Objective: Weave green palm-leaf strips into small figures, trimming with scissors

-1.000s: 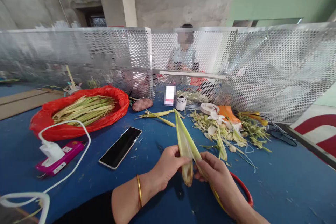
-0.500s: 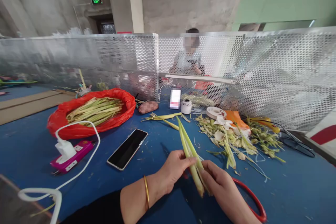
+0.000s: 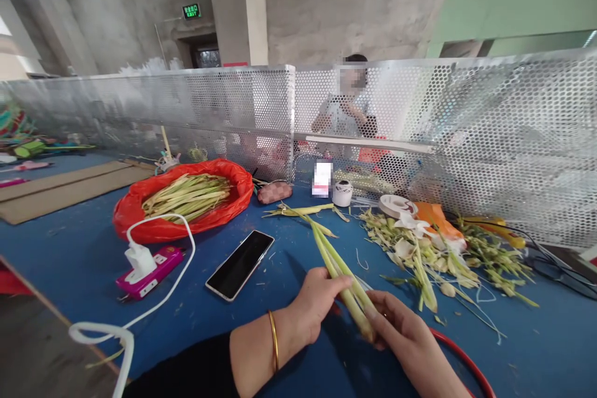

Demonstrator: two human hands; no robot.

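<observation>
My left hand (image 3: 321, 295) pinches pale green plant stalks (image 3: 353, 286) at mid-length, thumb on top. The fingers of my right hand (image 3: 403, 329) are closed round their thick lower end, just above the table. The stalks slant away from me, their thin tips pointing up and left. A gold bangle (image 3: 273, 341) circles my left wrist. Beneath my right hand a red loop (image 3: 466, 357), like a scissors handle, shows in part. Ahead of the tips lie some loose yellowish stalks (image 3: 308, 210).
A red plastic bag (image 3: 122, 214) full of stalks stands left, near a purple power strip (image 3: 161, 267) with a white cable. A phone (image 3: 240, 265) lies beside my left hand. Trimmings (image 3: 424, 261) are heaped right, before a tape roll (image 3: 396, 205). Behind the perforated metal screen (image 3: 224, 106) is a person (image 3: 347, 106).
The view has swung slightly left. My right hand has shifted a little on the lower end of the stalks, and both hands still hold them. The person behind the screen has raised a hand.
</observation>
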